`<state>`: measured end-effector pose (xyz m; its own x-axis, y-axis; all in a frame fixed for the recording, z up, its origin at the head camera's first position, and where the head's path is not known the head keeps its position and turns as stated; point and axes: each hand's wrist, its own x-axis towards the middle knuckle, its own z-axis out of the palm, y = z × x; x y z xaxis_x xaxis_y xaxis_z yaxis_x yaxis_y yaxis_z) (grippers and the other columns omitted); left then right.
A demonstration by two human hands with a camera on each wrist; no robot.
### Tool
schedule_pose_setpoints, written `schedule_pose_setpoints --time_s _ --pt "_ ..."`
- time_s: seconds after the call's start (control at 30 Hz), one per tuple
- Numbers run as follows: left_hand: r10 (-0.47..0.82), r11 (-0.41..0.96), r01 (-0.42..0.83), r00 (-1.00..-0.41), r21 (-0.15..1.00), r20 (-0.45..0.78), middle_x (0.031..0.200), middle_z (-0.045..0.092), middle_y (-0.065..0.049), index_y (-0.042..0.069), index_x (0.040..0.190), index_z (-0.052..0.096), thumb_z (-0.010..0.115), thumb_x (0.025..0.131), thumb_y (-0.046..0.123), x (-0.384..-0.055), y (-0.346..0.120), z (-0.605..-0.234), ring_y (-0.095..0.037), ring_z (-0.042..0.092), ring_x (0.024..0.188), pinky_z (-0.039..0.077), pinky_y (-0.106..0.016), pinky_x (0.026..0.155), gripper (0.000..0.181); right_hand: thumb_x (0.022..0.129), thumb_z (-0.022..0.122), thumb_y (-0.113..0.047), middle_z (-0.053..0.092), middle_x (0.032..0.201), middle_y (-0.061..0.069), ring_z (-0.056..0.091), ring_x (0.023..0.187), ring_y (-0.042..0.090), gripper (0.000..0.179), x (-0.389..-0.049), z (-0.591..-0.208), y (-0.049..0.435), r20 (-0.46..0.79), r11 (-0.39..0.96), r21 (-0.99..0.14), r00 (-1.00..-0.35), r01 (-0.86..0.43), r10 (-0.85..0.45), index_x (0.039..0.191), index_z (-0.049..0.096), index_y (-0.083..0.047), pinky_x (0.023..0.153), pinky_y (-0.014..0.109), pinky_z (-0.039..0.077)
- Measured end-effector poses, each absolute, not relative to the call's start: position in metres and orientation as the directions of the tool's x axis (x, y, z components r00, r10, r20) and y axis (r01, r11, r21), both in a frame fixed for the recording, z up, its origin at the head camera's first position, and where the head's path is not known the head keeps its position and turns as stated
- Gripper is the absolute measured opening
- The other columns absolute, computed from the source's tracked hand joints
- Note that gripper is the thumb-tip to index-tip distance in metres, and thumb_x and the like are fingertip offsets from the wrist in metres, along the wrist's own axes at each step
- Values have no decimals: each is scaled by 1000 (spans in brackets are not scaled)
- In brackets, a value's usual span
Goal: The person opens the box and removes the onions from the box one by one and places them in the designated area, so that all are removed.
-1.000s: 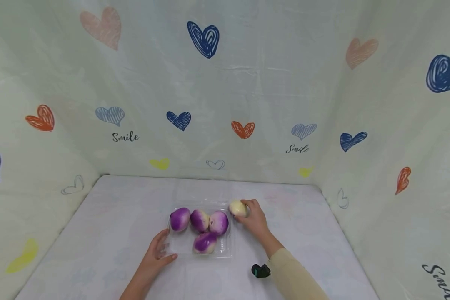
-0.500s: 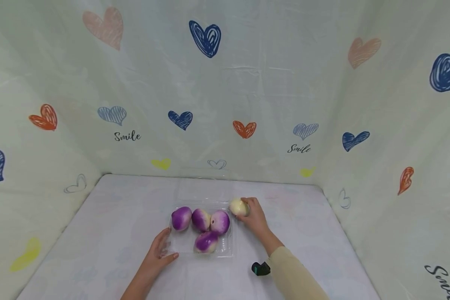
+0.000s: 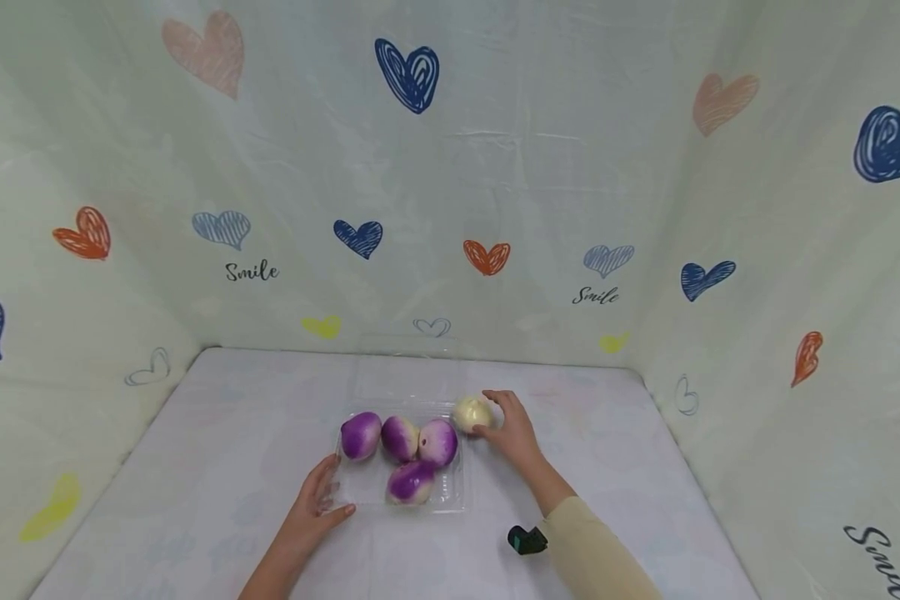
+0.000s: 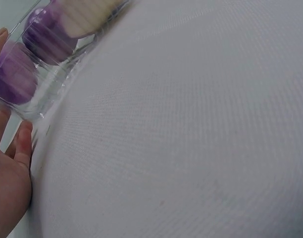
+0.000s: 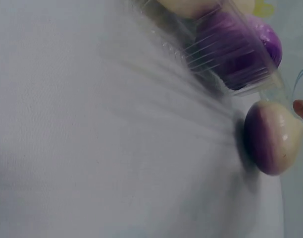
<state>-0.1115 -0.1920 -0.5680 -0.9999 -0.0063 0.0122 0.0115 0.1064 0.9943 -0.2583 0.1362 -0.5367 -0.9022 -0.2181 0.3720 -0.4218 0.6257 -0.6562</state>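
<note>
A clear plastic clamshell box (image 3: 363, 492) lies on the table with several purple-and-white turnips (image 3: 411, 483) in it. My left hand (image 3: 307, 518) rests at the box's left side, its fingers against the wall and its thumb by the front corner. In the left wrist view, fingertips (image 4: 24, 136) show close to the box (image 4: 52, 91). Just outside the back right corner sits another turnip (image 3: 472, 414), its pale side facing up. Around its right side my right hand (image 3: 513, 433) is spread. In the right wrist view a fingertip (image 5: 302, 109) stands slightly apart from this turnip (image 5: 271, 139).
The box's transparent lid (image 3: 405, 375) is folded back toward the rear wall. A small black device (image 3: 527, 540) is beside the right sleeve (image 3: 596, 546). A white cloth covers the table (image 3: 217, 467), and curtains printed with hearts (image 3: 487, 258) enclose it on three sides.
The right hand's fingers have spread and come away from the pale turnip, which has turned a little and shifted slightly left. The left hand and the box keep their places.
</note>
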Motion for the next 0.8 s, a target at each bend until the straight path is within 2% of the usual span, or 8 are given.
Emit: schedule_pose_setpoints --time_s 0.13,0.3,0.43,0.63,0.8 --pt "-14 112 29 -999 993 30 153 24 -31 -1 148 24 72 82 -5 -113 -193 -570 -52 33 130 35 -49 97 82 70 87 -7 60 116 15 56 109 34 58 -253 -527 133 382 587 -670 -889 -455 -253 122 60 1 96 49 43" --pt "-15 110 39 -999 993 41 152 24 -32 -2 147 25 73 81 -5 -114 -193 -572 -55 33 129 34 -55 98 82 72 85 -6 59 116 14 55 110 34 56 -243 -516 125 332 555 -708 -899 -437 -284 122 60 0 96 50 43" --pt "-6 115 51 -999 992 52 152 25 -32 -1 147 26 72 82 -4 -113 -194 -572 -54 34 128 35 -52 96 80 73 85 -7 59 117 12 55 111 32 56 -236 -510 120 290 545 -721 -901 -427 -323 123 60 -1 96 50 43" --pt "-10 117 48 -999 992 50 152 26 -30 0 148 27 72 82 -3 -113 -194 -572 -48 36 128 36 -47 95 80 72 86 -8 60 116 11 57 107 32 55 -228 -505 111 323 512 -701 -861 -497 -394 121 61 -2 94 49 45" --pt "-16 121 33 -999 992 35 153 26 -29 0 148 27 73 82 -3 -113 -193 -573 -47 36 129 36 -47 96 80 74 84 -8 59 118 11 56 109 33 55 -219 -502 103 270 468 -741 -852 -482 -449 123 60 -2 95 51 45"
